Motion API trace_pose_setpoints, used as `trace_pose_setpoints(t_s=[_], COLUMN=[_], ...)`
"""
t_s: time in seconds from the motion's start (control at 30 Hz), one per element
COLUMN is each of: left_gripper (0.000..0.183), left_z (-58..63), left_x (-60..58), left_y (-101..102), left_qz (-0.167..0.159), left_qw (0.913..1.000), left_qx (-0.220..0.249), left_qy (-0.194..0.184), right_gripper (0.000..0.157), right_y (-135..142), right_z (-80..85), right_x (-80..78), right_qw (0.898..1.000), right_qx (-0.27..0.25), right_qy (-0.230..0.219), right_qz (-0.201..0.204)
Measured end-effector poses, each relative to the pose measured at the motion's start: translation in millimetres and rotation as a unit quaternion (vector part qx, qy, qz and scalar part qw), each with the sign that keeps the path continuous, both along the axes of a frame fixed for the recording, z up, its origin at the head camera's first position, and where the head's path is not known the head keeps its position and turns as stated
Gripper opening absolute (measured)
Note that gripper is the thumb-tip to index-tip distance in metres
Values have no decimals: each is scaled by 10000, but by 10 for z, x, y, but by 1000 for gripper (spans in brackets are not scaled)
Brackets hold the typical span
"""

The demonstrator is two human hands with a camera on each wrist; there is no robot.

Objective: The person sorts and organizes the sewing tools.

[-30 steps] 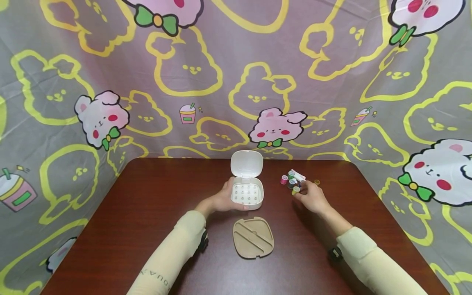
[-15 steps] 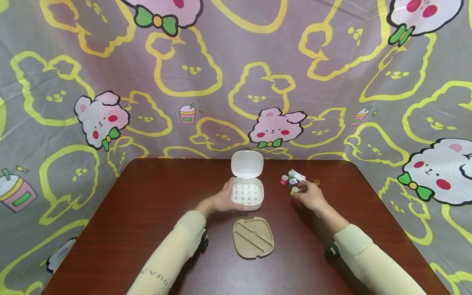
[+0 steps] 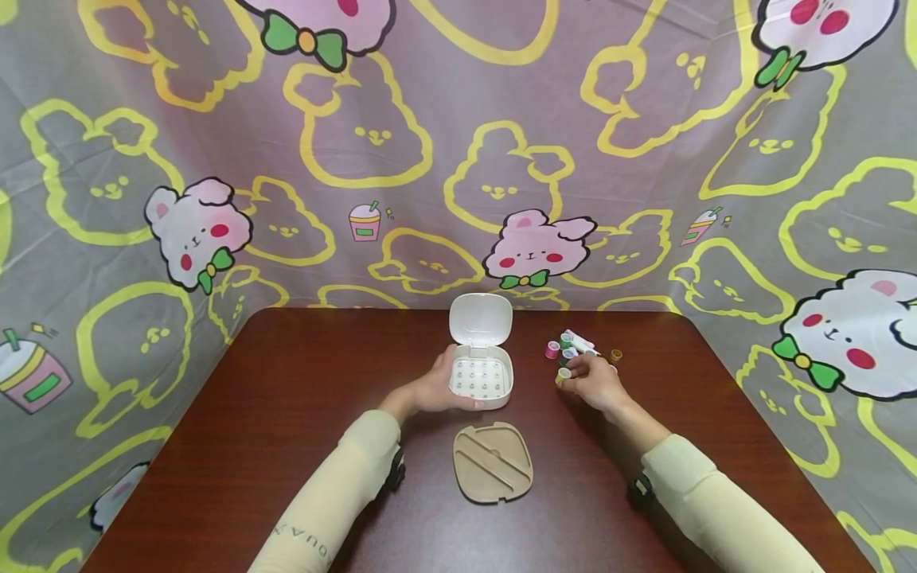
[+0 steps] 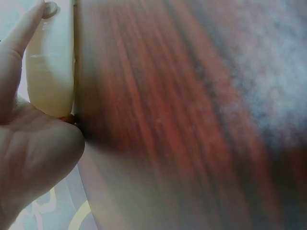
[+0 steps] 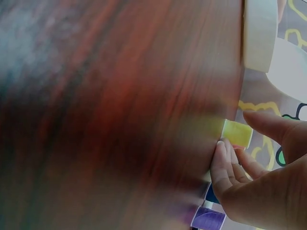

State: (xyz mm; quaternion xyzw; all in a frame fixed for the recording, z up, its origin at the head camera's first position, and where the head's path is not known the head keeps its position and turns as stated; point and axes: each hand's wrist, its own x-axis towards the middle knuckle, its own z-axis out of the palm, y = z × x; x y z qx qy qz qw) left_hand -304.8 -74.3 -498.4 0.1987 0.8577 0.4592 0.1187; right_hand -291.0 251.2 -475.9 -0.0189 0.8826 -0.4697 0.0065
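My left hand grips the left side of a small white box whose lid stands up. Its thumb lies along the front wall; the other fingers are mostly hidden behind the box. Inside is a white surface with rows of small studs. My right hand has its thumb and fingers about a spool of yellow thread, which stands on the table. Just behind it are a pink spool, a green spool and a dark spool. A purple spool shows in the right wrist view.
A tan tray-like insert with grooves lies in front of the box on the brown table. White pieces lie behind the spools, and a brownish-yellow spool sits to their right. A patterned cloth hangs behind.
My right hand has moved left and slightly toward me, and the yellow spool has shifted with it, away from the other spools. The left hand and the box have hardly moved.
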Motion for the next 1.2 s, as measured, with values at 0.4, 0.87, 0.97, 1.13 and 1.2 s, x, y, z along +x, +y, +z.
trace_pose_setpoints(t_s=[0.4, 0.87, 0.97, 1.13, 1.2], left_gripper=[112, 111, 110, 112, 112], left_z=[142, 168, 159, 135, 128], left_x=[60, 83, 76, 63, 61], left_y=[-14, -13, -11, -17, -18], left_qz=[-20, -16, -15, -28, -25], left_qw=[9999, 9998, 9998, 9998, 9998], left_qx=[55, 167, 178, 158, 163], left_qy=[-132, -66, -62, -81, -89], right_gripper=[30, 24, 23, 21, 20], right_y=[-3, -56, -71, -106, -122], right_z=[-12, 12, 5, 5, 12], right_x=[-15, -17, -11, 8, 13], right_qw=[9998, 9991, 9991, 9989, 9987], right_qx=[-46, 164, 134, 35, 10], right_qy=[-95, 58, 91, 155, 210], right_qz=[180, 387, 396, 443, 465])
